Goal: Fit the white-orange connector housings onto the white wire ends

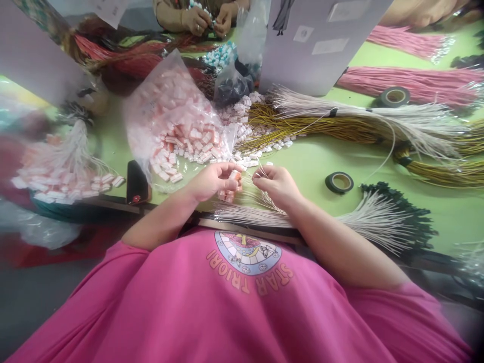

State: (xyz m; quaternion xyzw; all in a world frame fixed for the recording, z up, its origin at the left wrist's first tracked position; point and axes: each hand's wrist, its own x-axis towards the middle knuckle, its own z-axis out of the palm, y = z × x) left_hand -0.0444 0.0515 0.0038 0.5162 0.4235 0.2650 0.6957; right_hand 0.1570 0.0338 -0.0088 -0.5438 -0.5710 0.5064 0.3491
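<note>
Watching over the head camera feed. Left hand point(216, 181): fingers curled in, gripping a small cluster of orange-and-white plastic connectors point(228, 194) above the table's near edge. Right hand point(278, 186), just beside it: thumb and forefinger pinched on thin white wires point(247, 182). I can't make out whether a wire end sits in a connector. A long bundle of white wires point(249, 215) lies nearer the body, passing below the right forearm.

Containers. A large translucent plastic bag point(143, 108) lies on the pale green tabletop point(306, 159) beyond the left hand, loaded with more orange-and-white connectors, heaped thickest toward its near right side. Behind its right side, a smaller clear plastic bag point(224, 91) holds dark pieces, too blurred for me to name. A taller clear bag point(254, 30) stands by the lavender panel point(298, 63); contents unclear to me.

Left of the large bag's near end: a black phone point(136, 181). Right of the right hand, well apart: a roll of black tape point(339, 182), flat.
</note>
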